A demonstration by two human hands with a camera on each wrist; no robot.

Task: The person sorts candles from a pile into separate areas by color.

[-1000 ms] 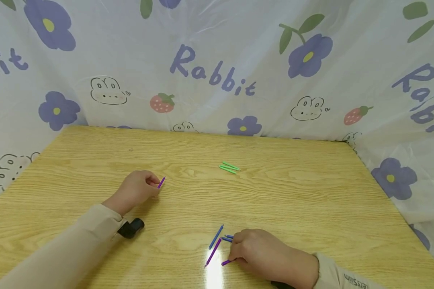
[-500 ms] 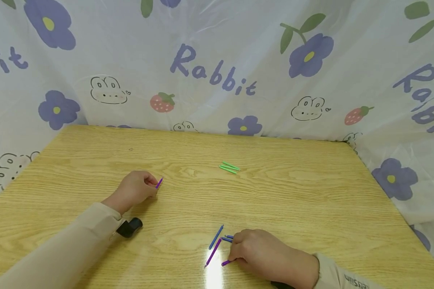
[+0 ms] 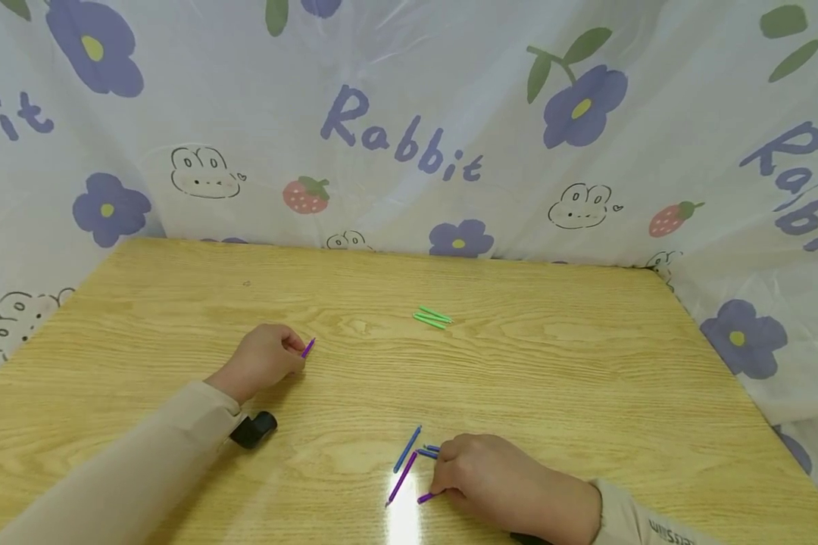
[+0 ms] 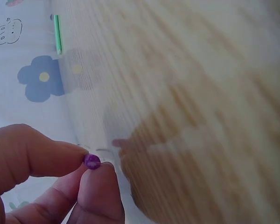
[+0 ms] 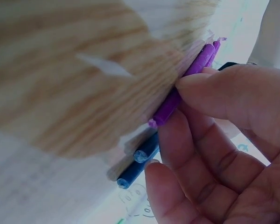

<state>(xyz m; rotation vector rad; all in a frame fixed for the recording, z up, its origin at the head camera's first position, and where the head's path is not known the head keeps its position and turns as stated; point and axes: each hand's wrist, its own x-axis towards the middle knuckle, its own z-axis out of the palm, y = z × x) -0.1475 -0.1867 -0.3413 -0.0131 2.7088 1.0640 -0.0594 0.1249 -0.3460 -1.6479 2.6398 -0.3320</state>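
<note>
Between thumb and finger my left hand pinches a thin purple candle, slanted with its far end up over the table's left half. The left wrist view shows that candle end-on as a round purple tip. Near the front, my right hand pinches another purple candle, its wick end poking past the fingertips. Two blue candles lie side by side next to those fingers, partly hidden by them. Left of the right hand lie one more blue candle and a loose purple candle.
Several green candles lie together toward the back of the wooden table. A printed curtain hangs along the table's back and sides. A black wrist camera is strapped under the left sleeve.
My left hand shifts a little left, then back right and slightly nearer, still pinching its purple candle. The right hand stays where it is, and the candles on the table have not moved.
</note>
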